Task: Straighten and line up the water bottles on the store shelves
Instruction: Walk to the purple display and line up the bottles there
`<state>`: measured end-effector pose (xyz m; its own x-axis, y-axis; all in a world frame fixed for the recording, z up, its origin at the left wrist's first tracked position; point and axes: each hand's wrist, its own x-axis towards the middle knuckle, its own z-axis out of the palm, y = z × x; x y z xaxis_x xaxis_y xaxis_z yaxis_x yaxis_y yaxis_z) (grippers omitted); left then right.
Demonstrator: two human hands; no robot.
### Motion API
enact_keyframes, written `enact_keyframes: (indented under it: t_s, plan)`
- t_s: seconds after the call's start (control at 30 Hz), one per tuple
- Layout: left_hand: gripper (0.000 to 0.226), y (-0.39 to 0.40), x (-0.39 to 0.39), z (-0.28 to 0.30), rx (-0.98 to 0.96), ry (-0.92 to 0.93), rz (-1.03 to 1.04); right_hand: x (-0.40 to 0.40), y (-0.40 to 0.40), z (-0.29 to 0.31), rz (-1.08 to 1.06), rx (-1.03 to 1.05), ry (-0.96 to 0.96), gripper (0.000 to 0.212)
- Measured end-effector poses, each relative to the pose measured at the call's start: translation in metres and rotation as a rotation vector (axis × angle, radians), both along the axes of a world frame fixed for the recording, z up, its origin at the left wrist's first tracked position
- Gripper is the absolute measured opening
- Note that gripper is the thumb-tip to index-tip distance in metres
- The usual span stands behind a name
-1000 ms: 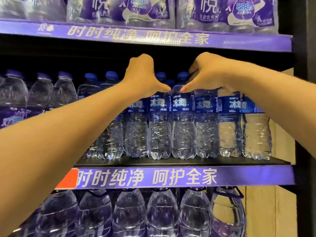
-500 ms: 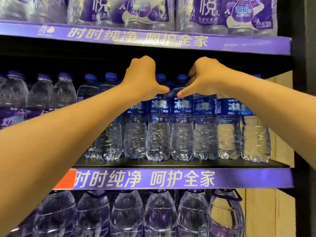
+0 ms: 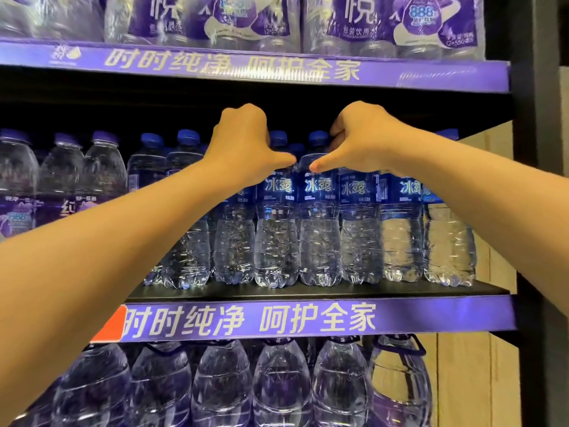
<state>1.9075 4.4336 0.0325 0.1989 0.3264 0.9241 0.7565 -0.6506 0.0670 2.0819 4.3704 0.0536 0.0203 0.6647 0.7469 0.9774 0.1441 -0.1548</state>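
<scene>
Blue-label water bottles [image 3: 317, 223]: frame centre, middle shelf [image 3: 308, 291], bases just behind its front edge. Left hand [image 3: 246, 146] and right hand [image 3: 360, 140]: fingers curled over bottle tops, thumbtips nearly meeting; dark clearance above.

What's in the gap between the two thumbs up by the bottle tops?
In the head view, the left hand and right hand nearly meet at the thumbs; between them show two blue-capped bottles, with a third cap further back.
</scene>
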Motion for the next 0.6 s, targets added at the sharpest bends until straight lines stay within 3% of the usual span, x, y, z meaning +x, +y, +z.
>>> enact_keyframes:
  t_s: [0.17, 0.3, 0.43, 0.6]
  plan:
    - [0.037, -0.008, 0.002, -0.009, 0.182, -0.059, -0.064, 0.036, -0.032, -0.005, 0.04, 0.188, 0.046, 0.056]
    - [0.034, -0.023, 0.037, -0.014, 0.24, 0.042, -0.172, 0.076, -0.053, -0.01, -0.099, 0.257, 0.037, 0.051]
    - [0.027, -0.033, 0.081, -0.001, 0.147, 0.145, -0.144, 0.096, -0.054, -0.012, -0.216, 0.175, 0.081, 0.057]
    - [0.022, -0.028, 0.102, 0.019, -0.008, 0.265, -0.057, 0.1, -0.053, -0.002, -0.175, 0.216, 0.075, 0.049]
